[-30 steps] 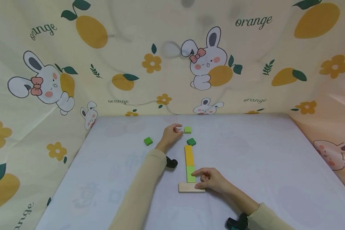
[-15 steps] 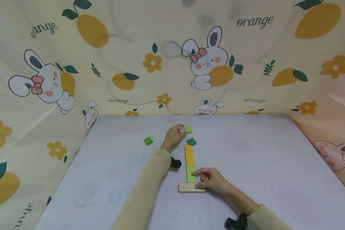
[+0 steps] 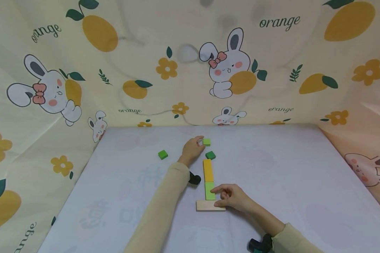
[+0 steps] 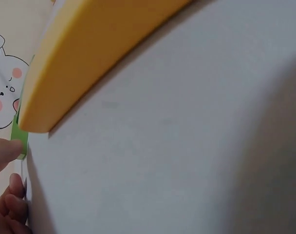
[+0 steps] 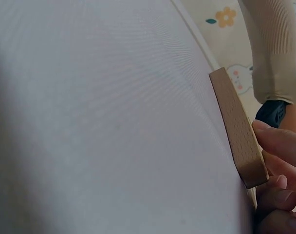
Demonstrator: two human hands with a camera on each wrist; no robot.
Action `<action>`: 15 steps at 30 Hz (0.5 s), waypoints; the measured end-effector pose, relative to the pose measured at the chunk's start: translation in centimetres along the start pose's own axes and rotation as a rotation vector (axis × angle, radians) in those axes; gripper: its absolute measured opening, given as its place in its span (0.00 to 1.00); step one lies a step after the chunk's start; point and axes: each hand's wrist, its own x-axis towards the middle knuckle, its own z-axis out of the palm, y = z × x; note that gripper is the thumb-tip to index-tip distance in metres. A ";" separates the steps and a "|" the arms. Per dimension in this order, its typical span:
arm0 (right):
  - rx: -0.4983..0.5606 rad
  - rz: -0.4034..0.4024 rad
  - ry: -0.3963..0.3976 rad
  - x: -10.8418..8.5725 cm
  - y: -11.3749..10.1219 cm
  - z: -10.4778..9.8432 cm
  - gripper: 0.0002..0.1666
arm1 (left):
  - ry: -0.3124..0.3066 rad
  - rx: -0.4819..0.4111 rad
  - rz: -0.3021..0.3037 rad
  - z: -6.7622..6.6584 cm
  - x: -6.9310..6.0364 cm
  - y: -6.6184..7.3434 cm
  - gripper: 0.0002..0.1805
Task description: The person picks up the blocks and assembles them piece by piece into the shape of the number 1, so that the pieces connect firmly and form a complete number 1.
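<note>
When you look down from the head, the small light green block (image 3: 206,142) sits right at the fingers of the left hand (image 3: 191,150), on its right side, near the far edge of the counter (image 3: 272,158). The left hand is the close one; its thumb and pointing finger seem to pinch the block's left side. The block looks almost square, so no side is clearly the long one. Nearer the person is a dark green block (image 3: 210,155). After it, a yellow block (image 3: 208,170) and a long light green block (image 3: 208,190) make a line pointing at the far edge. The right hand (image 3: 234,197) is closer to the front edge. One finger touches the long light green block, and the thumb rests on the wooden block (image 3: 205,206), which lies crossways.

From the left wrist, the yellow block is big at the top, and a fingertip touches green past its end.

From the right wrist, fingers touch one end of the wooden block without wrapping round it; how hard they press, I can't tell.
</note>
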 end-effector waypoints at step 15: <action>-0.003 -0.031 -0.010 0.2 0.4 -0.1 0.27 | 0.032 0.029 0.013 -0.2 -0.6 0.6 0.23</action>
